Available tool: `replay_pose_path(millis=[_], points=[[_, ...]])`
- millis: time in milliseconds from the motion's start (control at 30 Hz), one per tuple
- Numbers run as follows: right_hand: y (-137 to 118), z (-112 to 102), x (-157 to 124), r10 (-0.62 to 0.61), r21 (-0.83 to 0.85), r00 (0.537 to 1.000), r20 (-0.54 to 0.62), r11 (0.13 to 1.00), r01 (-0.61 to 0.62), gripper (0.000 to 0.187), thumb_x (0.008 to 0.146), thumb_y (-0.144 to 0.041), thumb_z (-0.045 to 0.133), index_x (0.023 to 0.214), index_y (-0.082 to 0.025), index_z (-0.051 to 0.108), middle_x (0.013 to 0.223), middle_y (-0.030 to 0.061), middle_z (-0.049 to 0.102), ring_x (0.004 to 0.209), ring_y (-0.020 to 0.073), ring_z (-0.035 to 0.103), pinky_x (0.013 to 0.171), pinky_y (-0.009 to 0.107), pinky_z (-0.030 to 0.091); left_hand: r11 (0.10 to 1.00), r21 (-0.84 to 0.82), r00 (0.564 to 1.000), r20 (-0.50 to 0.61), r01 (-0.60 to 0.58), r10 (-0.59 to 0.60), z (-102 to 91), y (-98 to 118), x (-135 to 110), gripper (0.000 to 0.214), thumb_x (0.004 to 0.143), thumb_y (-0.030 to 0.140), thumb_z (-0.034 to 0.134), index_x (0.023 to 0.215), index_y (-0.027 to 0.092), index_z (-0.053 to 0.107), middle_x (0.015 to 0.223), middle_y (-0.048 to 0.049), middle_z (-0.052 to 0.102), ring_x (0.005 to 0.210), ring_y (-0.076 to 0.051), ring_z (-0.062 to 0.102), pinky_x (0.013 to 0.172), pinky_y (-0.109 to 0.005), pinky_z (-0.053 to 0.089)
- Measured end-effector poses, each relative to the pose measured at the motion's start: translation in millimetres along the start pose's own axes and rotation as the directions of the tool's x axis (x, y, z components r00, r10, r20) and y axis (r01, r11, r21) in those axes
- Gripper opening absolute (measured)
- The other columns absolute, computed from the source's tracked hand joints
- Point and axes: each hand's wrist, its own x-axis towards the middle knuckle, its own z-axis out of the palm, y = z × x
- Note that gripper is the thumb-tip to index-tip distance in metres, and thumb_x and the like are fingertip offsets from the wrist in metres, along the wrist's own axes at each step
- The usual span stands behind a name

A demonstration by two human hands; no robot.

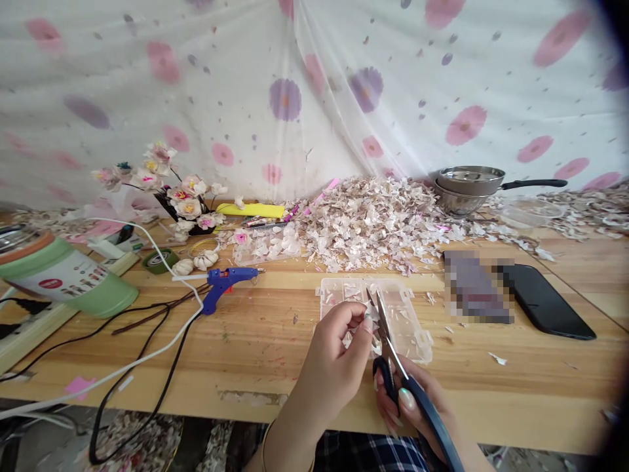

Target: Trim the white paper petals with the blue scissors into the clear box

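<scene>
Between its thumb and fingers, my left hand (pixel 339 344) pinches a small whitish petal-like piece (pixel 372 316). My right hand (pixel 417 400) grips a pair of scissors (pixel 388 341) with dark blue handles, and their blades stand apart right beside that piece. Whether the blades touch it, I cannot tell. Beneath both hands lies a clear plastic compartment box (pixel 410 321) with white scraps in it. My left hand covers part of this box.
A large heap of pale shell-like pieces (pixel 368 223) lies behind the box. A blue glue gun (pixel 221 285) with cords, a green tumbler (pixel 73 275) and artificial flowers (pixel 189 193) are leftward. A black phone (pixel 548 301) and metal bowls (pixel 464 190) are rightward.
</scene>
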Motion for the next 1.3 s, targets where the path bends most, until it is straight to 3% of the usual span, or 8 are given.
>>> replay_pose_path(millis=[267,500,767,1133,1300], points=[[-1.2,-14.0,2.3,0.049,-0.112,0.997,0.054,0.993,-0.043,0.053,0.072,-0.068,0.069,0.084,-0.018,0.058,0.062,-0.0021,0.049,0.049,0.0101,0.041,0.047,0.022,0.039,0.999,-0.01,0.999,0.019,0.03,-0.03,-5.2,1.6,3.3,0.022,0.096,0.038,0.047,0.092,0.019,0.058,0.084,-0.0016,0.058,0.079,-0.015,0.055,0.067,-0.024,0.041],[-10.9,-12.8,-0.2,0.071,-0.092,0.995,0.075,0.994,-0.064,0.05,0.075,-0.066,0.067,0.079,-0.018,0.054,0.055,-0.004,0.046,0.046,0.0099,0.041,0.046,0.022,0.033,0.999,0.037,1.0,0.01,0.01,-0.01,-4.8,4.6,1.7,0.022,0.098,0.037,0.046,0.091,0.019,0.057,0.082,-0.0013,0.056,0.075,-0.014,0.05,0.061,-0.023,0.037],[-16.8,-13.9,-0.5,0.121,-0.081,0.99,0.073,0.99,-0.115,0.055,0.068,-0.068,0.072,0.074,-0.018,0.051,0.053,-0.0056,0.043,0.043,0.0069,0.035,0.041,0.019,0.027,0.999,0.052,1.0,0.012,0.002,-0.003,-5.8,4.2,3.9,0.021,0.097,0.036,0.045,0.09,0.019,0.056,0.08,-0.0011,0.055,0.075,-0.014,0.051,0.064,-0.023,0.039],[-18.3,-15.9,-6.8,0.118,-0.087,0.993,-0.031,0.989,-0.12,0.053,0.065,-0.067,0.075,0.072,-0.018,0.056,0.05,-0.0044,0.047,0.04,0.0075,0.038,0.04,0.02,0.03,0.999,0.03,0.999,0.035,0.02,-0.021,-7.2,5.9,3.8,0.02,0.096,0.032,0.045,0.087,0.019,0.056,0.078,-0.0006,0.054,0.072,-0.013,0.049,0.06,-0.022,0.038],[-22.4,-14.2,-8.8,0.175,-0.064,0.979,-0.101,0.981,-0.182,0.053,0.061,-0.065,0.078,0.072,-0.019,0.056,0.053,-0.0042,0.046,0.04,0.0075,0.037,0.038,0.02,0.032,0.999,0.034,0.999,0.041,0.032,-0.033,-7.6,5.5,4.7,0.019,0.095,0.032,0.045,0.085,0.018,0.055,0.078,-0.0011,0.054,0.073,-0.014,0.05,0.062,-0.023,0.039]])
